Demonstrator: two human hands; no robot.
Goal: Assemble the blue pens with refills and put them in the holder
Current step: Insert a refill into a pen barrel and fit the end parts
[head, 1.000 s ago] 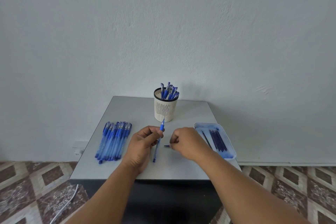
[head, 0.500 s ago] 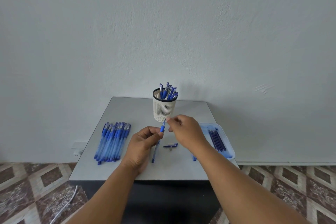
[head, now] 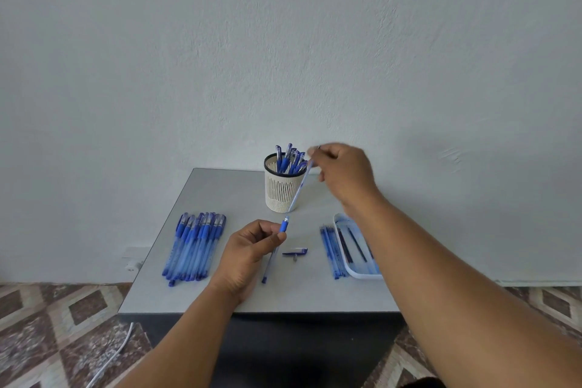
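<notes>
Left hand (head: 248, 249): is gripping the pen barrel (head: 273, 250), centre of frame.
Right hand (head: 345, 173): is pinching a refill (head: 299, 187) beside the holder (head: 283, 187).

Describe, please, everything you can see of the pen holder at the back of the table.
The pen holder is a cream round cup, apparently plastic, with slotted walls and a dark rim. It stands upright on the grey table, toward its far edge, and holds a bunch of capped blue pens. Neither hand touches it.
</notes>
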